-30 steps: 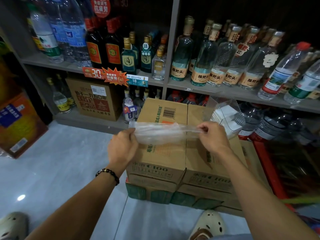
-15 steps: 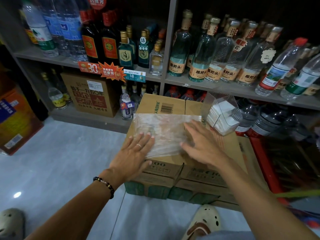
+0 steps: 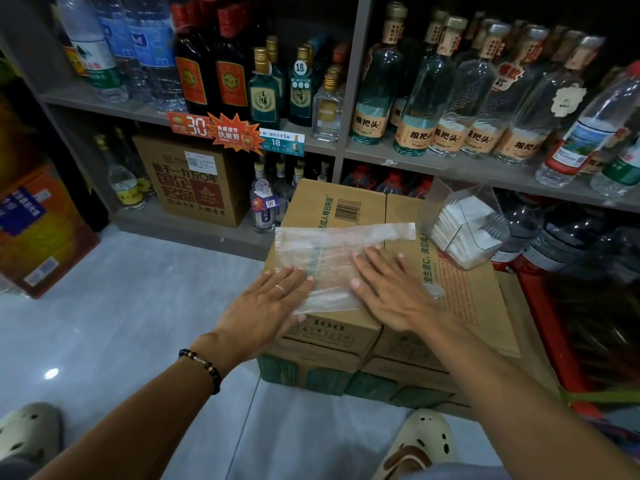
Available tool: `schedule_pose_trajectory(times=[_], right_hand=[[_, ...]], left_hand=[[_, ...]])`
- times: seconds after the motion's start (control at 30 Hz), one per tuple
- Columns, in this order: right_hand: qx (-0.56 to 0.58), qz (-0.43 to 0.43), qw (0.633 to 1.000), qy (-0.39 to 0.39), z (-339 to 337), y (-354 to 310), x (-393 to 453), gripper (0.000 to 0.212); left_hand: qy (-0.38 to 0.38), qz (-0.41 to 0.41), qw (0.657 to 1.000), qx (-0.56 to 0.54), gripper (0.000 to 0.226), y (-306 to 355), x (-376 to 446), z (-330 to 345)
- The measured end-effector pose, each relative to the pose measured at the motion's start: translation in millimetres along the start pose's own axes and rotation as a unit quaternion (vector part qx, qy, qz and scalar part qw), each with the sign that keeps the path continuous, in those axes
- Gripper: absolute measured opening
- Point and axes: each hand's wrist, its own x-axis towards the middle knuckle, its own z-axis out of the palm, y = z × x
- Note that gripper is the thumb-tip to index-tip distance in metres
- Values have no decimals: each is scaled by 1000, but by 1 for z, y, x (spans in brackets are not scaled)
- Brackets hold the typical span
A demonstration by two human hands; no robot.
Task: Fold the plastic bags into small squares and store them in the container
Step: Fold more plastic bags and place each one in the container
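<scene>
A clear plastic bag (image 3: 329, 258) lies spread flat on top of a cardboard box (image 3: 332, 206). My left hand (image 3: 266, 306) presses its near left edge with straight fingers. My right hand (image 3: 391, 289) lies flat on the bag's right part, fingers straight and spread. A clear plastic container (image 3: 467, 223) stands tilted on the box's far right corner, with folded white squares inside it.
The box sits on a stack of cartons (image 3: 346, 379) on a grey tiled floor (image 3: 138, 306). Behind it, shelves (image 3: 450, 168) carry several glass and plastic bottles. A brown carton (image 3: 194, 181) is on the bottom shelf and an orange box (image 3: 38, 230) stands at left. My sandalled feet are at the bottom.
One second ago both hands held the bag stretched in the air. They have since laid it on the box and now press it flat, sliding slightly nearer.
</scene>
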Motion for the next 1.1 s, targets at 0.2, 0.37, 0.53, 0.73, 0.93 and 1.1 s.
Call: schedule_pose_trajectory(times=[0.2,0.37,0.53,0.73,0.93,1.1], right_hand=[[53,-58,995,57,-17,-17,-24,74],[85,-69,991,83,-23,-34,-32,52],[98,-47,992,63,-35,-34,-37,13],[181,-22,983,-21,-67,-25,-31,12],[56,-30,997,46,-63,-40,23,13],[4,-32,999,32,-49,-52,48,13]], left_hand=[[39,-10,993,-114,52,2,0,-18],[48,-90,965,-242,54,19,6,-27],[-15,-100,967,-235,67,19,2,-38],[-139,-22,989,-53,93,-5,-9,-27],[-97,16,995,-34,76,-13,-13,-18],[-69,40,997,-22,80,-20,-17,-13]])
